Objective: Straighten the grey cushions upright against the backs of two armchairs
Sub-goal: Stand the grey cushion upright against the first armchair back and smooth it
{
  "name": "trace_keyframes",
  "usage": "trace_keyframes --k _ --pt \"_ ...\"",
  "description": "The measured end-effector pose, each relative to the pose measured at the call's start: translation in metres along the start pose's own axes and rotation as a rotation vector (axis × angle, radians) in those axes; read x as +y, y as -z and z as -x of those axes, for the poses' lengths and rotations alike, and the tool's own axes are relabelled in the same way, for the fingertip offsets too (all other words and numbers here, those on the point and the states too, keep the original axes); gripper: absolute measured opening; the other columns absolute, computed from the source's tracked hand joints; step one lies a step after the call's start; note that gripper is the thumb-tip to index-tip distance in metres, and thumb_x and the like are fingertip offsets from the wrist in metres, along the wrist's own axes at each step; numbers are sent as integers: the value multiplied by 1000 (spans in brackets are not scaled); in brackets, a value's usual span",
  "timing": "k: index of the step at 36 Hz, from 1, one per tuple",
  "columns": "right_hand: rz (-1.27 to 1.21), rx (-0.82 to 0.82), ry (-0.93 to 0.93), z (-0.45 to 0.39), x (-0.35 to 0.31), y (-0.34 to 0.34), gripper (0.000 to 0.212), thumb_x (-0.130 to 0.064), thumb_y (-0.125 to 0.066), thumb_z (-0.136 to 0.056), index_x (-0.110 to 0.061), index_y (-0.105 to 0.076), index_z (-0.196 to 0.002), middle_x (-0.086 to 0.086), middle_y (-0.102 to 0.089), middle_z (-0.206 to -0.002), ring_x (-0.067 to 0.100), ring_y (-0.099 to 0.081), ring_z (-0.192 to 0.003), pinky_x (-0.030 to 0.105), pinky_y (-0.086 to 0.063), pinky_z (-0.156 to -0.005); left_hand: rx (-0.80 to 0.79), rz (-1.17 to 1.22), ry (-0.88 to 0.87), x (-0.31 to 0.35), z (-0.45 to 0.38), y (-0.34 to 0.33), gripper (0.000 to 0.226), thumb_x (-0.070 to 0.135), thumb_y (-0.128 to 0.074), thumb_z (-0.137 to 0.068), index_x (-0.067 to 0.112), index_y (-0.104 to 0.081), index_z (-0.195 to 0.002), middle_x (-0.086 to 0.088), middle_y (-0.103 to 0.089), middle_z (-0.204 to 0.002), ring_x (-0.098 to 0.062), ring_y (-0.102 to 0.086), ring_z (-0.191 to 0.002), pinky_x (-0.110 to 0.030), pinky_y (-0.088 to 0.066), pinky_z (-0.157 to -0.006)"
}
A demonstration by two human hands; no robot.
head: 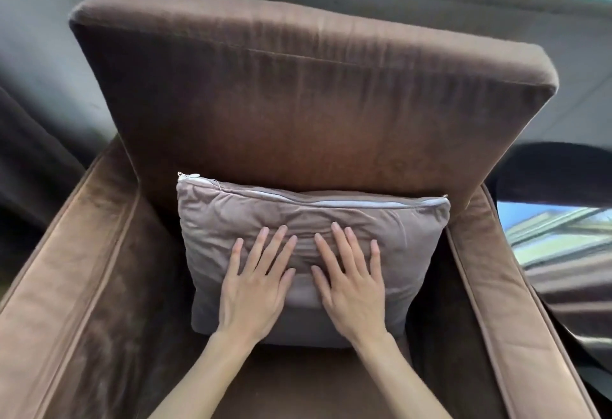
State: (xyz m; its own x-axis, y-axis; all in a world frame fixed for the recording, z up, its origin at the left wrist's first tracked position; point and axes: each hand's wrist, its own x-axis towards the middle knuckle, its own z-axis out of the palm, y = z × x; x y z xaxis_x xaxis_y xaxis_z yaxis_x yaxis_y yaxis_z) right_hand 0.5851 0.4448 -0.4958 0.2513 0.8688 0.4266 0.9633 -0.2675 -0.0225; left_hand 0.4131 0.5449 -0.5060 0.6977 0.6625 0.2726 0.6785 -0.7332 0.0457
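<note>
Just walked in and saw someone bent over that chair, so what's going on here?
A person is setting a grey cushion against the backrest of a brown armchair. The left hand and the right hand lie flat on the cushion's front, fingers spread, pressing rather than gripping. The cushion stands upright on the seat, zipper edge on top, leaning on the backrest. Only this one armchair is in view.
</note>
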Motion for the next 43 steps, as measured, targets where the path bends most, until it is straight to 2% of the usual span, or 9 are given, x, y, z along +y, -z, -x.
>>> trace_keyframes --k 4,11,13,16,20,24,30,37,43 --pt "61 -3 -13 -8 53 -7 58 -54 -43 -102 -39 -31 -156 -4 -27 -166 17 -32 -151 47 -17 -125 1 -39 24 -32 -9 -10 59 47 -24 -107 27 -15 -162 10 -15 -170 -12 -16 -156 -55 -5 -126" --pt "135 -51 -68 0 89 15 57 -54 -32 -104 -36 -24 -158 -3 -22 -168 18 -26 -154 60 -17 -123 52 -68 40 -58 -2 -2 59 46 -25 -108 21 -21 -161 7 -20 -169 -12 -19 -155 -58 -10 -125" --pt "121 -14 -112 4 77 20 54 -48 -40 -104 -34 -34 -156 3 -27 -167 23 -25 -154 63 -16 -122 68 -60 47 -47 2 5 59 43 -26 -108 19 -21 -162 4 -22 -169 -15 -17 -156 -61 -10 -125" --pt "79 84 -199 16 53 24 52 -22 -50 -99 -27 -46 -151 10 -35 -163 29 -34 -150 66 -25 -116 109 26 72 -28 11 13 59 36 -30 -107 14 -22 -161 -1 -24 -169 -21 -17 -157 -54 -11 -127" --pt "-76 189 -128 28 9 20 53 -6 -44 -95 -20 -52 -146 9 -43 -158 28 -41 -147 64 -29 -116 196 209 36 1 20 14 56 29 -37 -106 12 -28 -158 -3 -29 -167 -23 -26 -155 -44 -15 -128" --pt "-142 85 8 28 -28 3 53 -22 -45 -101 -29 -40 -153 1 -36 -163 20 -32 -151 59 -21 -122 97 191 0 19 19 1 58 33 -34 -106 19 -21 -160 1 -24 -168 -18 -22 -156 -41 -11 -129" --pt "15 -41 -3 10 16 -19 56 -51 -46 -102 -38 -34 -155 -10 -23 -167 10 -25 -153 42 -17 -125 49 32 11 -13 -1 -16 56 41 -33 -106 27 -25 -160 12 -23 -166 -6 -19 -152 -45 -12 -126" --pt "51 -105 -13 12 49 -14 59 -57 -41 -102 -40 -27 -157 -11 -22 -167 10 -25 -153 40 -15 -126 56 -33 -17 -36 -2 -16 56 42 -37 -107 26 -28 -160 12 -25 -167 -10 -30 -151 -44 -16 -125" --pt "34 -128 7 13 44 -2 59 -56 -39 -103 -40 -25 -157 -10 -19 -168 11 -24 -154 41 -16 -126 7 -40 -13 -31 1 -11 57 43 -29 -107 23 -23 -161 9 -22 -168 -12 -25 -153 -47 -15 -126"
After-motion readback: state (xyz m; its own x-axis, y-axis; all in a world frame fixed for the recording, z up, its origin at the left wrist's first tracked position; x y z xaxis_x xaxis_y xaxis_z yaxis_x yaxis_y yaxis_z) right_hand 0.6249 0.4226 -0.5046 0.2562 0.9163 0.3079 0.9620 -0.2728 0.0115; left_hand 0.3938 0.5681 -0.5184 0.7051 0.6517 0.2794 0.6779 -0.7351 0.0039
